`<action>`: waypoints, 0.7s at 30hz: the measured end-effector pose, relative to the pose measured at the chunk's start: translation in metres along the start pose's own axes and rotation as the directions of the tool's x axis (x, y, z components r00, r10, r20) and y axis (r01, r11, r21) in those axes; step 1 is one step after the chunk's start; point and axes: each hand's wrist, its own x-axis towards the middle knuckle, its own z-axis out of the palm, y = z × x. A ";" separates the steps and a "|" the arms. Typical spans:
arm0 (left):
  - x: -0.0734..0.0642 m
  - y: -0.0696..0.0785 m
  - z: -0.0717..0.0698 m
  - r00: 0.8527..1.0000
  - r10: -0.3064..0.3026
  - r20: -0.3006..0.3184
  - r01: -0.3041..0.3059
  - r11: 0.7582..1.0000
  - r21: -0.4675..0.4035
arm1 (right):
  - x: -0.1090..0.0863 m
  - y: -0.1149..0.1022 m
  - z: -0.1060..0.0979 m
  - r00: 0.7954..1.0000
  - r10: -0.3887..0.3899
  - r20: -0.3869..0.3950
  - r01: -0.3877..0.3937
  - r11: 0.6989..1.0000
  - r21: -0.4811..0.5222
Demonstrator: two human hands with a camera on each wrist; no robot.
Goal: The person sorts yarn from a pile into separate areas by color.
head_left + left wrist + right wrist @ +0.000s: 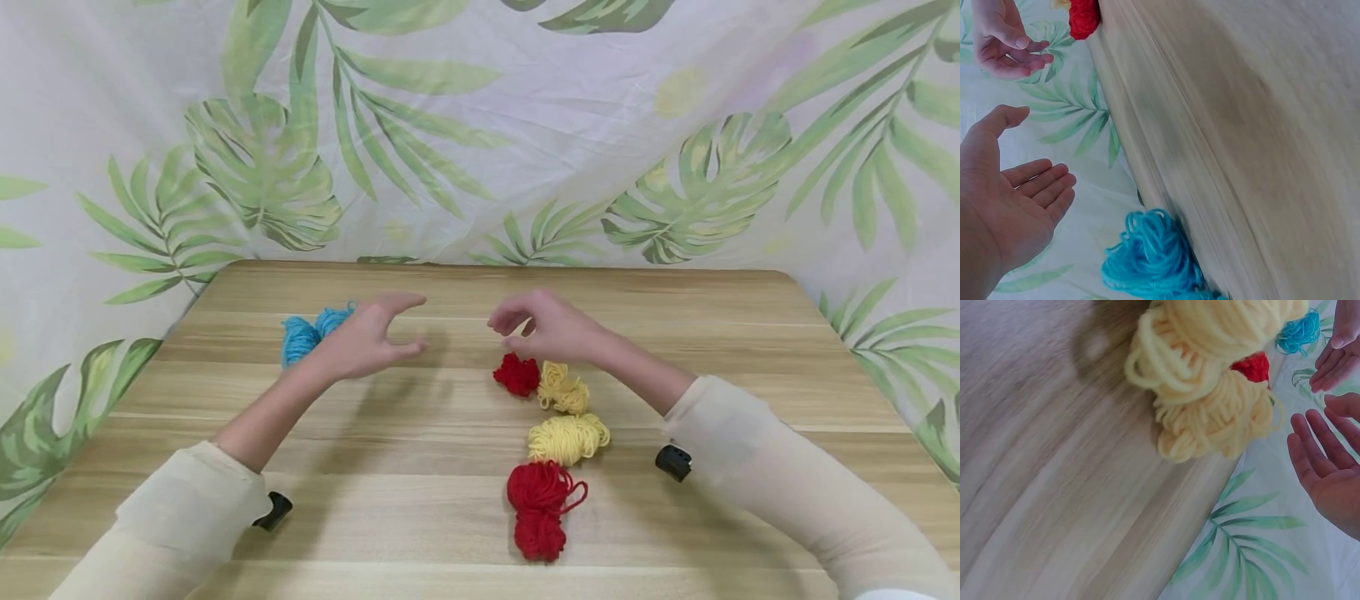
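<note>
Both hands hover over the table, apart and facing each other, with nothing held. My left hand point(367, 337) has its thumb and fingers spread, and it partly covers a blue yarn bundle point(302, 340) behind it. In the left wrist view the blue yarn point(1150, 256) shows its loose loops, separate from the palm. My right hand point(551, 329) has gently bent fingers above a small red yarn bundle point(517, 374). Toward me from it lie an orange-yellow yarn bundle point(562, 389), a pale yellow skein point(568, 439) and a larger red skein point(538, 510).
The wooden table point(420, 533) has its far edge against a leaf-printed cloth point(480, 150). The red and yellow bundles form a column right of the middle, while the blue yarn sits at the far left. A black wrist device point(673, 462) hangs under the right sleeve point(780, 467).
</note>
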 end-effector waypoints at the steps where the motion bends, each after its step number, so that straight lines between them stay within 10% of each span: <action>1: 0.001 0.001 0.001 1.000 0.001 0.003 -0.001 1.000 -0.005 | -0.002 0.001 -0.001 1.000 0.000 0.000 0.000 1.000 0.002; 21: 0.017 0.019 0.023 0.998 0.064 0.013 -0.063 0.997 -0.031 | -0.029 0.008 -0.010 1.000 0.006 0.001 -0.005 0.996 -0.092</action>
